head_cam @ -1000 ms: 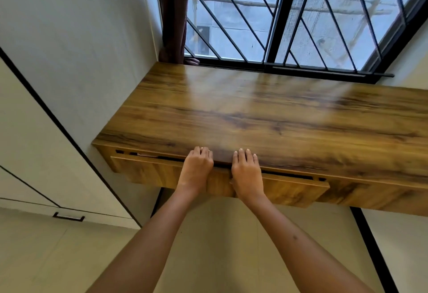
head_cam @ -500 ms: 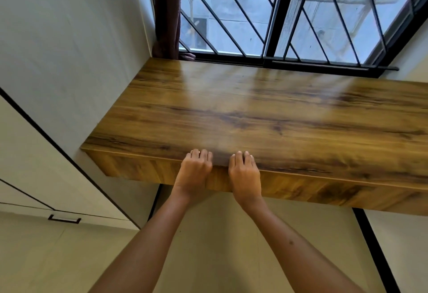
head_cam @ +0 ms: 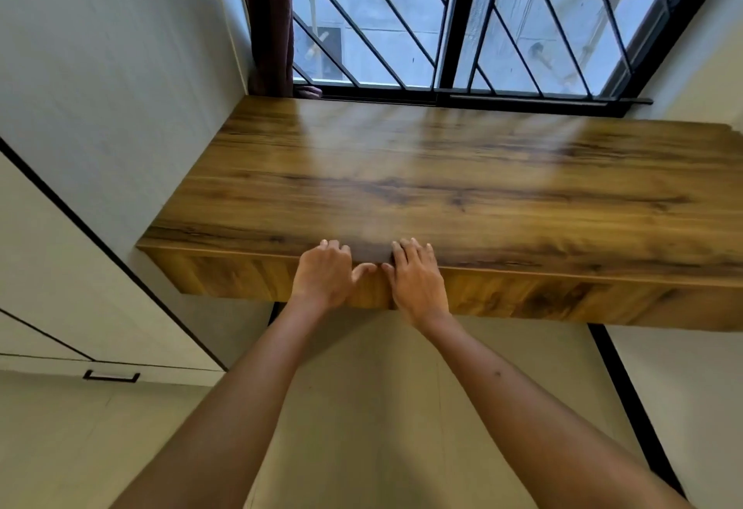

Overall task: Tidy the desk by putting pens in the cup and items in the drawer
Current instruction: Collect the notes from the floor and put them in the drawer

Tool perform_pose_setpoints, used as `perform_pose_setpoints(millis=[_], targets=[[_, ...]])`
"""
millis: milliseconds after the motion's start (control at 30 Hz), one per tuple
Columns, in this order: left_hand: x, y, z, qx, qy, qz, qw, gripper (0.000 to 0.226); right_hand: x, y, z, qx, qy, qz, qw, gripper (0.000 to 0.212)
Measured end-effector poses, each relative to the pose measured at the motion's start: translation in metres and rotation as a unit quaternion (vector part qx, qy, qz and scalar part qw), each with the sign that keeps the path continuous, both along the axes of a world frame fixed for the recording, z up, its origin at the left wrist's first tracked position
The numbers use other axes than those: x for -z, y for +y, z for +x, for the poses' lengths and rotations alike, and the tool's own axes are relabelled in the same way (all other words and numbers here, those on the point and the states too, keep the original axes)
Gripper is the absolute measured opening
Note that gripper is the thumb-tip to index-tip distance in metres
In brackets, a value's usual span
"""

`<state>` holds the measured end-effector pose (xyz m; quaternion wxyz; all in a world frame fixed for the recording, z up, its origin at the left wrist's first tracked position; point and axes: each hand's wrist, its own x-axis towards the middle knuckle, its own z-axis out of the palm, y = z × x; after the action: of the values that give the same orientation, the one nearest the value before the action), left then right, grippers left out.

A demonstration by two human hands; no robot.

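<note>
A wooden desk [head_cam: 462,186] runs under the window, its top bare of pens, cup or other items. The drawer front [head_cam: 522,295] sits flush under the desktop edge, shut. My left hand [head_cam: 323,275] and my right hand [head_cam: 416,279] rest side by side against the drawer front, fingertips curled over the desk's front edge. Neither hand holds anything. The fingers of the left hand are bent, those of the right are straighter.
A barred window [head_cam: 462,22] and a dark curtain [head_cam: 269,26] stand behind the desk. A white wall [head_cam: 100,78] borders it on the left, with a white cabinet and black handle [head_cam: 111,376] lower left. Pale floor lies below the desk.
The drawer stood slightly out a second ago; both hands pushed it in and it now sits flush. My hands stay on its front, the left thumb spread a little.
</note>
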<state>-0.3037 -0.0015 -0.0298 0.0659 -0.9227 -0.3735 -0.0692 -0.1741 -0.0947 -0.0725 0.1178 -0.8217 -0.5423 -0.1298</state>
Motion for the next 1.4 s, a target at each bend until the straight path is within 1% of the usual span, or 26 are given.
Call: perform_pose_setpoints(millis=[133, 233, 333, 467, 600, 800, 967, 1033, 1167, 1300, 1400], targets=[[0.002, -0.013, 0.01, -0.001, -0.047, -0.001, 0.999, 0.072, -0.002, -0.032, 0.008, 0.059, 0.014, 0.025, 0.998, 0.06], [0.011, -0.027, 0.031, 0.046, -0.05, 0.003, 0.998, 0.074, -0.007, -0.055, 0.025, 0.094, 0.009, 0.023, 0.995, 0.067], [0.017, -0.041, 0.058, 0.101, -0.065, 0.017, 0.993, 0.072, -0.011, -0.077, 0.047, 0.117, 0.018, 0.008, 0.993, 0.068], [0.021, -0.066, 0.107, 0.177, -0.055, 0.059, 0.981, 0.068, -0.013, -0.115, 0.086, 0.167, 0.017, -0.009, 0.986, 0.071], [0.024, -0.11, 0.167, 0.25, -0.045, 0.034, 0.967, 0.068, -0.008, -0.168, 0.127, 0.234, 0.037, -0.027, 0.971, 0.071], [0.038, -0.191, 0.242, 0.337, -0.044, 0.034, 0.94, 0.07, 0.008, -0.256, 0.169, 0.31, 0.053, -0.054, 0.948, 0.068], [0.046, -0.273, 0.291, 0.405, -0.024, 0.015, 0.914, 0.072, 0.024, -0.352, 0.188, 0.4, 0.056, -0.072, 0.912, 0.071], [0.048, -0.31, 0.31, 0.444, -0.016, 0.011, 0.896, 0.072, 0.029, -0.392, 0.19, 0.443, 0.06, -0.081, 0.891, 0.07], [0.052, -0.385, 0.338, 0.519, -0.001, 0.006, 0.855, 0.073, 0.032, -0.463, 0.181, 0.514, 0.079, -0.083, 0.85, 0.071], [0.06, -0.456, 0.351, 0.587, 0.018, -0.003, 0.809, 0.076, 0.036, -0.521, 0.159, 0.578, 0.093, -0.082, 0.806, 0.069], [0.061, -0.507, 0.354, 0.639, 0.026, -0.012, 0.769, 0.077, 0.038, -0.559, 0.14, 0.639, 0.101, -0.085, 0.758, 0.07]])
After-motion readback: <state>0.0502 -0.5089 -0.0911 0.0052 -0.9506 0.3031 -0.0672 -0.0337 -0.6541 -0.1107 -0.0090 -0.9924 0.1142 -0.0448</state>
